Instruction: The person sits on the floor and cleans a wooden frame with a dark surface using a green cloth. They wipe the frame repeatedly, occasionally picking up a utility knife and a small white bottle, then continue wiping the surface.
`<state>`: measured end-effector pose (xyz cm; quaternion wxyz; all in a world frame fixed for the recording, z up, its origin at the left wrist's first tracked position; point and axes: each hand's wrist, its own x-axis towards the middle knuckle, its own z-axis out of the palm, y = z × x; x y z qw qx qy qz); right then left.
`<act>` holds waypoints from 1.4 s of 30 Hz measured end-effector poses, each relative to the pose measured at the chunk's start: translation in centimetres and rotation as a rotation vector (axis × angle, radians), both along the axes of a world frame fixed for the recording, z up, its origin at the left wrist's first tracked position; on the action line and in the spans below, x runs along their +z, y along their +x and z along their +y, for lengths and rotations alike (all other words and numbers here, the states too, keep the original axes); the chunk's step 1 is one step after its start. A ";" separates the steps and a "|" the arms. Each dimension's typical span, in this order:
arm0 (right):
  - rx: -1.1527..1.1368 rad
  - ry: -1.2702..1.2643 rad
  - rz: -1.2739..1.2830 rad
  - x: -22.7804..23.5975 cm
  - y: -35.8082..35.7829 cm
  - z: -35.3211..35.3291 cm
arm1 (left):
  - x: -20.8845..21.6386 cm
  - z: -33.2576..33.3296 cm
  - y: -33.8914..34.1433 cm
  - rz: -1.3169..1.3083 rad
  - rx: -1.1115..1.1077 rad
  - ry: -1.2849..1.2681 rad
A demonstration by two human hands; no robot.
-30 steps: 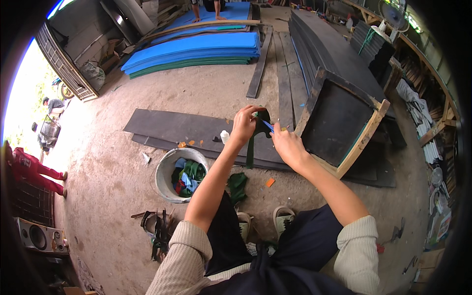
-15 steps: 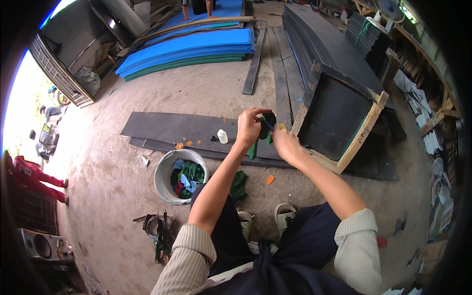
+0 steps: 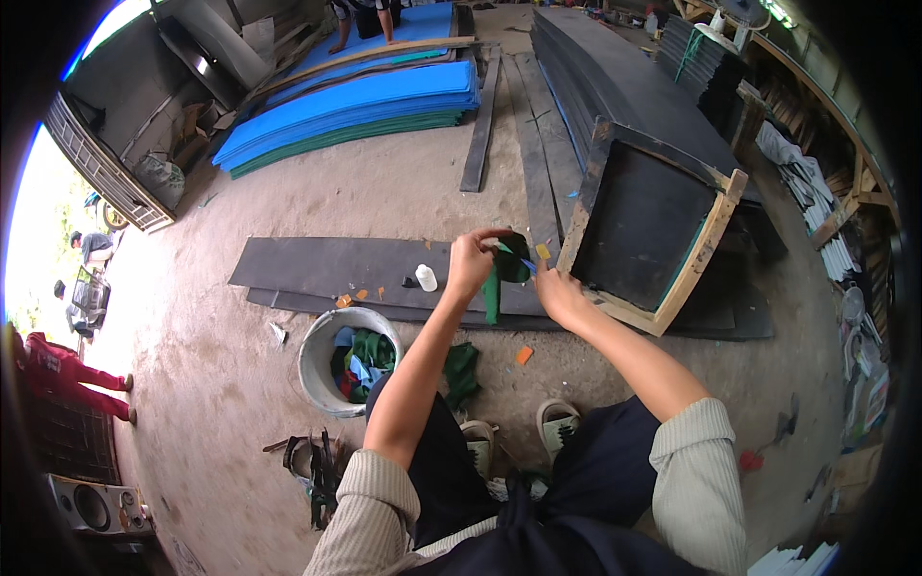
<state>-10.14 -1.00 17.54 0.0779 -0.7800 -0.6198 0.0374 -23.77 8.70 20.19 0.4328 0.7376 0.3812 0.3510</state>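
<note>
In front of me, my left hand (image 3: 469, 261) is closed on a dark green piece of sheet material (image 3: 514, 257). A narrow green strip (image 3: 492, 293) hangs from it. My right hand (image 3: 560, 294) grips a thin blue tool (image 3: 528, 265), its tip against the green piece; its exact kind cannot be made out. A small yellow piece (image 3: 543, 252) shows just above my right fingers. Below both hands lie dark flat sheets (image 3: 327, 259) on the floor. A white bottle (image 3: 426, 277) stands on them, beside a small black cap (image 3: 409, 282).
A pale bucket (image 3: 309, 370) of green and blue scraps stands left of my legs, with green cloth (image 3: 462, 372) nearby. At right a wooden frame (image 3: 693, 269) leans near stacked black sheets (image 3: 634, 77). Blue sheets (image 3: 355, 101) lie farther off, where another person's hands (image 3: 388, 36) rest.
The green piece is turned and spread wider, its strip hanging longer and plainer. My right hand has moved slightly down. The view has shifted a little; the far person leans further in.
</note>
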 end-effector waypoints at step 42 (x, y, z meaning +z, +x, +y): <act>-0.028 0.502 0.870 9.6 4.5 -0.3 | 4.4 -3.2 0.4 -0.063 -0.480 0.245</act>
